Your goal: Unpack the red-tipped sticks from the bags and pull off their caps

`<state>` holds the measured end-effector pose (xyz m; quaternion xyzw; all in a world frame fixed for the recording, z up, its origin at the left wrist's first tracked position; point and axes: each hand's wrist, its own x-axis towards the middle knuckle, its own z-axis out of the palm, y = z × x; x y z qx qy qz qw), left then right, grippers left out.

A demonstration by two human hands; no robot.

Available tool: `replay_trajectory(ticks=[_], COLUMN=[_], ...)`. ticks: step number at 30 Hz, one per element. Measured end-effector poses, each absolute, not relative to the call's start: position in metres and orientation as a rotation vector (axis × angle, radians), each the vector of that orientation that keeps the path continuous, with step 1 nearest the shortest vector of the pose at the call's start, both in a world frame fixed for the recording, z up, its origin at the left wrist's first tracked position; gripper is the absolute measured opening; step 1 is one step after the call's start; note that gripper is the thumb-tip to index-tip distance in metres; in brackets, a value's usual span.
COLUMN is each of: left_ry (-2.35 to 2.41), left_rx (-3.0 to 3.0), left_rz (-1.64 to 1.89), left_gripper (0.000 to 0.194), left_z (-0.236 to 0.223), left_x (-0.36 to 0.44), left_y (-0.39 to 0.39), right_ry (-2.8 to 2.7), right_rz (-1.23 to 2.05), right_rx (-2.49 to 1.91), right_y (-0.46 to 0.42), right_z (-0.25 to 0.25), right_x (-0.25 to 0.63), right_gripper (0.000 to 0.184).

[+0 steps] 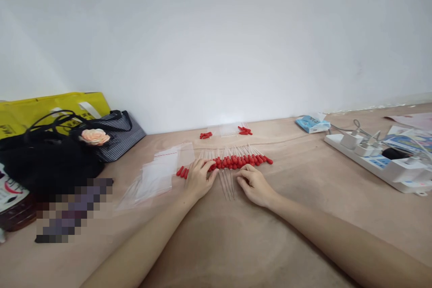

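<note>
A row of glass droppers with red rubber bulbs [241,160] lies before me, their thin stems pointing at the wall. My left hand [199,179] is at the row's left part, fingers bent over the bulbs, with a red bulb showing between thumb and forefinger. More red bulbs [182,172] stick out left of it. Several bare-looking glass stems [227,184] point towards me between my hands. Curled near their upper ends, my right hand [254,185] has thumb and forefinger close together; whatever they hold is too small to make out.
Clear zip bags [157,175] lie in a pile at left. Bagged droppers [245,130] rest by the wall. At right are a blue tissue pack [312,123] and a white power strip [378,166] with plugs. Bags [114,135] and a jar [15,202] stand far left.
</note>
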<state>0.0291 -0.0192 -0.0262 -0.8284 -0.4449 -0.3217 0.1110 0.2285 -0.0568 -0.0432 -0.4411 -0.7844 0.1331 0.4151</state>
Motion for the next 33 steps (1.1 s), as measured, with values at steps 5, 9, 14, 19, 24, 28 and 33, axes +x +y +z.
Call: replay_trajectory(ticks=[5,9,14,19,24,28,33], left_ry=[-1.298,-1.347,-1.375,-1.423,-1.374,-1.324,-1.333], left_rx=[-2.428,-2.437,-2.379,-2.448,-2.641,-2.736,-2.736], left_rz=[-0.931,-0.949,-1.009,-1.053,-0.924,-0.954,-0.955], left_gripper=[0.022,0.021,0.015,0.004,0.01,0.014,0.014], left_z=[-0.028,-0.028,-0.022,-0.019,-0.021,-0.022,-0.023], left_x=[0.039,0.043,0.045,0.03,0.024,0.031,0.033], left_y=[-0.008,-0.003,-0.012,-0.044,-0.056,-0.05,-0.048], right_ry=[-1.927,-1.946,-1.936,-1.917,-1.935,-1.932,-1.947], right_rz=[0.283,0.309,0.336,0.361,0.373,0.381,0.388], right_rx=[-1.119,-1.106,-1.1,-1.128,-1.125,-1.125,-1.127], right_y=[-0.056,-0.057,-0.059,-0.061,-0.061,-0.061,-0.061], right_z=[-0.046,-0.047,-0.045,-0.043,-0.043,-0.044,-0.042], right_x=[0.235,0.233,0.231,0.23,0.23,0.23,0.23], right_gripper=[0.016,0.014,0.014,0.016,0.018,0.016,0.016])
